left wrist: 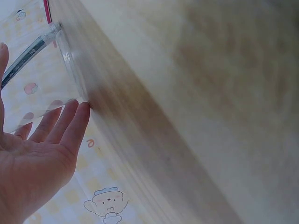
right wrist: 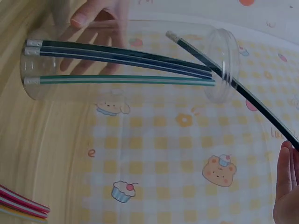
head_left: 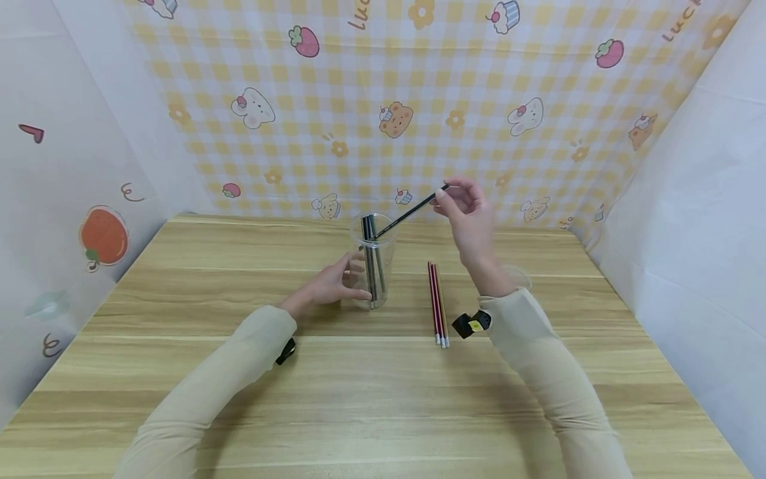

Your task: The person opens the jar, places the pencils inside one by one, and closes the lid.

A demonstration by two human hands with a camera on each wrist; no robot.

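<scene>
A clear plastic cup (head_left: 389,256) stands upright on the table, with three dark and green pencils (right wrist: 126,79) inside, eraser ends down. My left hand (head_left: 332,281) grips it low on its left side, thumb in front and fingers behind; the left wrist view shows the fingers (left wrist: 70,123) against the cup wall. Above and to the right, my right hand (head_left: 469,216) pinches a dark pencil (head_left: 413,211) near its upper end. That pencil slants across the cup's mouth, its eraser end inside the rim, as the right wrist view shows.
Red and yellow pencils (head_left: 438,306) lie side by side on the wooden table (head_left: 371,406), right of the cup. A clear round lid (head_left: 519,275) lies partly behind the right wrist. A checked cloth (head_left: 335,86) hangs behind the table, with white side walls.
</scene>
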